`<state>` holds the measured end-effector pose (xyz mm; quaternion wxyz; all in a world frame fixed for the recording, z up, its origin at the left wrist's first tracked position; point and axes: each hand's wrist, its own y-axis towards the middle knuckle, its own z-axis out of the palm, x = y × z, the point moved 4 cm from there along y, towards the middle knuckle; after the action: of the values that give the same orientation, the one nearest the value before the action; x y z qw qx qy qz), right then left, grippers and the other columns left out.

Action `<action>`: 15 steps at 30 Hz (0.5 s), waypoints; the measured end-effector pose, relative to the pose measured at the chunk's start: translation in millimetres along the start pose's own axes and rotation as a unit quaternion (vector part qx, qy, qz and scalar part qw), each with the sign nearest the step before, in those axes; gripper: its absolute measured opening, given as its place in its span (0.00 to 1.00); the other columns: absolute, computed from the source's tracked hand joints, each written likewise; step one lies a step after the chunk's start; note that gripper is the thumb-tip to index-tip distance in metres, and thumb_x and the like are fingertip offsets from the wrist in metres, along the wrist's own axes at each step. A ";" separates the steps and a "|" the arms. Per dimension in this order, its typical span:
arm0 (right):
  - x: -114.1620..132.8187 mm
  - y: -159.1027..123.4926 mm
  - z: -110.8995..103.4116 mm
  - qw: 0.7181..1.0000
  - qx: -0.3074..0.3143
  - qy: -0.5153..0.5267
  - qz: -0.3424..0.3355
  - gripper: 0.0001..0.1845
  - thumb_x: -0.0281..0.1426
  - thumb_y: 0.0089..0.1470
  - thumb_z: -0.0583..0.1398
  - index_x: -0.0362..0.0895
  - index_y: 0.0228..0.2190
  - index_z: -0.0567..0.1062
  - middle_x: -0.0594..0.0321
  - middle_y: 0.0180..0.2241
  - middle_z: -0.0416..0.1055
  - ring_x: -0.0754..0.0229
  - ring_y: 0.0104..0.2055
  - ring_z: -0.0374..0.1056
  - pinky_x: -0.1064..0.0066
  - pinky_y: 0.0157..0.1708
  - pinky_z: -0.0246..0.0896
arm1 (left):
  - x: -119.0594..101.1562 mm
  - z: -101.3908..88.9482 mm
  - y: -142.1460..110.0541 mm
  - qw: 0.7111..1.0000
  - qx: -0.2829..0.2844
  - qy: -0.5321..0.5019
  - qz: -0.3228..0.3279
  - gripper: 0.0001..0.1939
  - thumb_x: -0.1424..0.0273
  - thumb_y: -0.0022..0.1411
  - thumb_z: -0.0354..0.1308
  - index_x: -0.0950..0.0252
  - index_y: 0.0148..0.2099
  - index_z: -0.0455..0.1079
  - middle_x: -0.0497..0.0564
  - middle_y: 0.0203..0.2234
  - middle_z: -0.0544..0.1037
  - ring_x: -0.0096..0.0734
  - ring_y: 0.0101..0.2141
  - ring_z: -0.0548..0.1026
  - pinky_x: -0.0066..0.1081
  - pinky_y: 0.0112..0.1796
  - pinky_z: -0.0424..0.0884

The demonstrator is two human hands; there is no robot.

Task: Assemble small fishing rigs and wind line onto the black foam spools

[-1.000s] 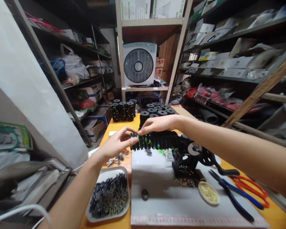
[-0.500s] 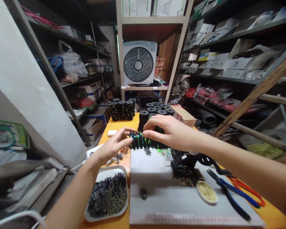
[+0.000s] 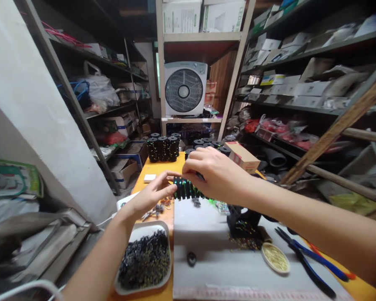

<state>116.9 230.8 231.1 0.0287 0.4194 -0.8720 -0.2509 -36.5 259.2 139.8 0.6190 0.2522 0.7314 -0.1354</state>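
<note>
A long row of black discs with green and yellow specks (image 3: 185,189) sticks out sideways from a small black stand (image 3: 242,221) on the grey mat (image 3: 219,259). My right hand (image 3: 216,172) is closed over the top of the row, covering most of it. My left hand (image 3: 152,193) is beside the row's free left end, fingers pinched towards the end disc; whether it touches is unclear. Below my left arm a white tray (image 3: 144,259) holds several small black pieces.
Stacks of black spools (image 3: 163,148) stand at the far end of the orange table, beside a cardboard box (image 3: 242,156). Blue-handled pliers (image 3: 313,263) and a small dish of gold beads (image 3: 275,258) lie at the right. Shelves line both sides; a white fan (image 3: 184,88) sits behind.
My right hand slid left along the row and now covers most of it. My left hand stayed at the row's left end. The view shifted slightly.
</note>
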 end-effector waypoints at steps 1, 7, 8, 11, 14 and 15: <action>8.9 -3.9 -1.3 1.000 -0.006 -0.001 -0.016 0.11 0.31 0.60 0.53 0.42 0.31 0.73 0.61 0.30 0.70 0.58 0.34 0.61 0.66 0.34 0.51 | -0.7 0.1 0.0 1.000 0.001 0.002 0.000 0.19 0.60 0.64 0.53 0.59 0.55 0.60 0.49 0.36 0.68 0.34 0.38 0.68 0.38 0.44 0.64; 46.8 -42.7 19.5 0.994 0.008 -0.071 -0.082 0.10 0.24 0.58 0.53 0.41 0.27 0.70 0.60 0.28 0.67 0.58 0.31 0.57 0.64 0.33 0.48 | -0.4 0.7 -1.3 1.000 0.004 -0.007 0.002 0.19 0.60 0.65 0.52 0.59 0.56 0.60 0.50 0.37 0.69 0.35 0.40 0.68 0.36 0.42 0.65; 49.2 -48.4 24.8 0.993 0.022 -0.071 -0.093 0.10 0.23 0.58 0.52 0.41 0.27 0.70 0.60 0.28 0.67 0.58 0.31 0.57 0.64 0.33 0.49 | -0.4 0.4 -1.5 1.000 0.000 -0.004 0.004 0.19 0.60 0.65 0.52 0.59 0.56 0.60 0.50 0.37 0.69 0.34 0.40 0.68 0.36 0.42 0.64; 48.8 -57.1 28.3 0.993 0.054 -0.021 -0.104 0.12 0.29 0.60 0.52 0.42 0.27 0.71 0.61 0.27 0.67 0.58 0.30 0.58 0.64 0.32 0.50 | -0.9 0.4 -1.5 1.000 -0.004 0.010 0.001 0.19 0.59 0.65 0.52 0.59 0.55 0.60 0.50 0.37 0.69 0.34 0.40 0.69 0.35 0.42 0.64; 34.4 -51.9 10.0 0.997 0.021 0.046 -0.052 0.14 0.33 0.62 0.51 0.42 0.30 0.74 0.60 0.27 0.69 0.58 0.31 0.60 0.64 0.33 0.54 | -1.7 1.3 0.5 0.999 -0.008 0.031 -0.011 0.20 0.56 0.63 0.52 0.59 0.54 0.61 0.50 0.37 0.70 0.34 0.38 0.69 0.34 0.39 0.66; 27.5 -48.6 2.6 0.998 -0.003 0.050 -0.029 0.14 0.31 0.62 0.50 0.41 0.33 0.74 0.58 0.30 0.70 0.57 0.33 0.61 0.64 0.34 0.56 | -1.6 1.5 1.5 0.999 -0.017 0.039 -0.015 0.21 0.55 0.62 0.53 0.59 0.53 0.61 0.50 0.37 0.71 0.34 0.38 0.70 0.34 0.37 0.66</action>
<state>133.3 186.0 202.0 0.0660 0.4565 -0.8560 -0.2336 -34.3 259.4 141.3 0.5922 0.2354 0.7609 -0.1225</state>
